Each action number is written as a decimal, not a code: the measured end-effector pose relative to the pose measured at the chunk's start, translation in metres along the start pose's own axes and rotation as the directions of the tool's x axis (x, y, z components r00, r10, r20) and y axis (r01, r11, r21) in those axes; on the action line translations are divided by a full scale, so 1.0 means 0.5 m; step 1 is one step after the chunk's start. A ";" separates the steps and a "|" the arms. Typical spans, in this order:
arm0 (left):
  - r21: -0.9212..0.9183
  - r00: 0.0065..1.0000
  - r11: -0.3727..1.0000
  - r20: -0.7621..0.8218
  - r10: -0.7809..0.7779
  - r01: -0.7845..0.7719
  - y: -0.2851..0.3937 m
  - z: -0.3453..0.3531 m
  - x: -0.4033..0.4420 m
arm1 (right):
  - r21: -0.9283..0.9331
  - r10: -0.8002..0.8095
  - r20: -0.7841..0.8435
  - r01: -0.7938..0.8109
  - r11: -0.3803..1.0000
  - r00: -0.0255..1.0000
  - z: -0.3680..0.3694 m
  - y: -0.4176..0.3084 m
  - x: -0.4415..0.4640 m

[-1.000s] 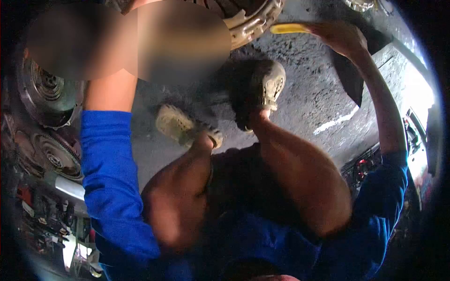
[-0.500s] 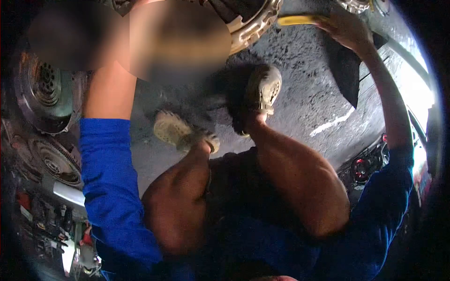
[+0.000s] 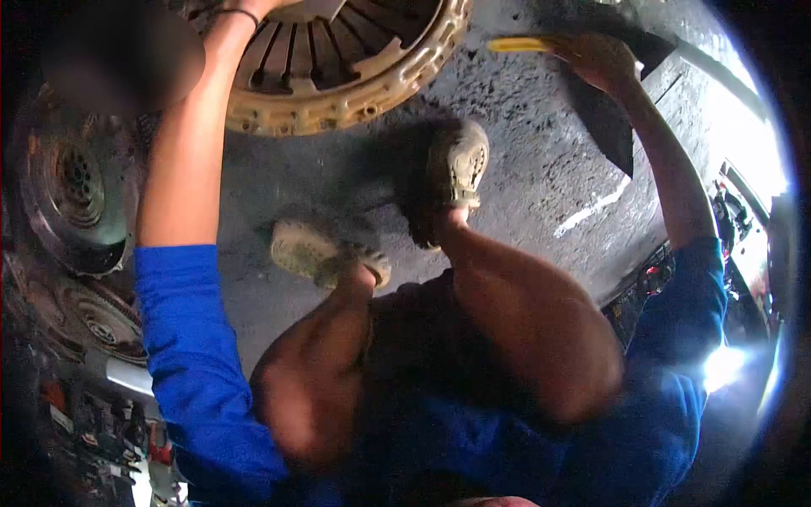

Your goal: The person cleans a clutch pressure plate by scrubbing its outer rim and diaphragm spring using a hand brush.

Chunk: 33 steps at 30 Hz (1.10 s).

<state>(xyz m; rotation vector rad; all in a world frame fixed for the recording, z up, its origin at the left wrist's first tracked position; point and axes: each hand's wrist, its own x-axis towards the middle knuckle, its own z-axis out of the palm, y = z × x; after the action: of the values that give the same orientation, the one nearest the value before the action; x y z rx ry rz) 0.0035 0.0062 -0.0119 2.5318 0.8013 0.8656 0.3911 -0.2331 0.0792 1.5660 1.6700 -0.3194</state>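
A round metal clutch pressure plate point(image 3: 308, 117) with radial spring fingers lies at the top of the view, partly cut off by the frame edge. My left hand point(image 3: 269, 5) is over its upper left part; only a bit of the hand shows, and its fingers are out of view. On the right, my right hand point(image 3: 598, 61) is closed around a slim yellow tool point(image 3: 517, 44). The tool points left towards the plate and stands apart from its rim. Its working end is not clear enough to name.
Worn round metal discs, one larger point(image 3: 76, 182) and one toothed point(image 3: 103, 321), lie at the left. A dark flat piece point(image 3: 612, 127) is below my right hand. My shoes point(image 3: 460, 160) rest on the rough dark floor point(image 3: 541, 169). Assorted parts clutter the lower left.
The view has shifted, so more of the pressure plate shows. My right hand and the yellow tool appear slightly further left and lower, the tool still in the hand.
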 end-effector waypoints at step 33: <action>0.046 0.978 0.995 0.193 0.077 -0.087 0.005 -0.033 0.007 | 0.994 0.439 -0.079 0.105 -0.036 0.895 0.026 -0.414 -0.031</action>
<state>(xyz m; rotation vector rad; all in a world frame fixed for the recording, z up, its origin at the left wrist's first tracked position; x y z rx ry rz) -0.0038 0.0088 0.0034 2.6615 0.6727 0.6204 0.2039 -0.2941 0.0126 3.1200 1.3588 -1.4829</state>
